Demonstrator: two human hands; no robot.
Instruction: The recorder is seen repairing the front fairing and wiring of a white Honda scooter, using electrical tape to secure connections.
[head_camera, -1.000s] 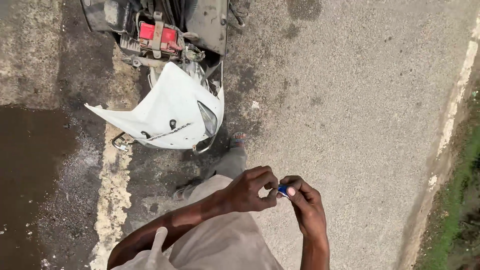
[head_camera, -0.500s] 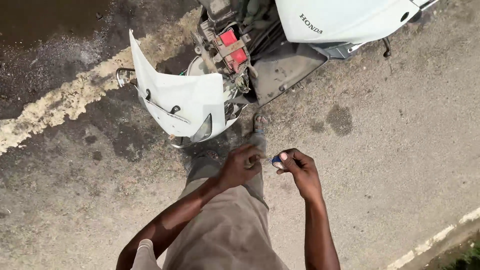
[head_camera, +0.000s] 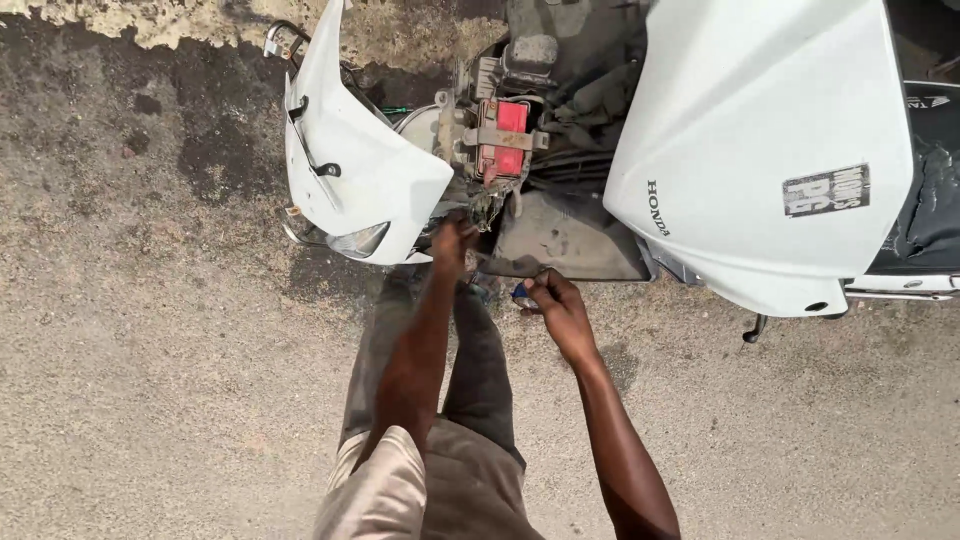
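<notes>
A white scooter lies opened up on the road, its white front cover (head_camera: 355, 175) hanging off to the left and the white body panel (head_camera: 770, 130) to the right. Between them sits a red battery (head_camera: 503, 137) among grey parts and wires. My left hand (head_camera: 450, 243) reaches under the battery and touches the wire bundle (head_camera: 487, 205) there; whether it grips it is unclear. My right hand (head_camera: 555, 305) holds a small blue object (head_camera: 521, 294) pinched in its fingers, just below the dark footboard (head_camera: 565, 235).
Rough grey asphalt (head_camera: 150, 380) surrounds me. A pale painted line (head_camera: 190, 20) runs along the top edge. The scooter's side stand (head_camera: 752, 328) sticks out at the right. My legs in grey trousers (head_camera: 480, 380) stand right below the scooter.
I have stepped up to the scooter. My left hand has left the blue object and reached forward to the wires under the battery. The right hand still holds the blue object.
</notes>
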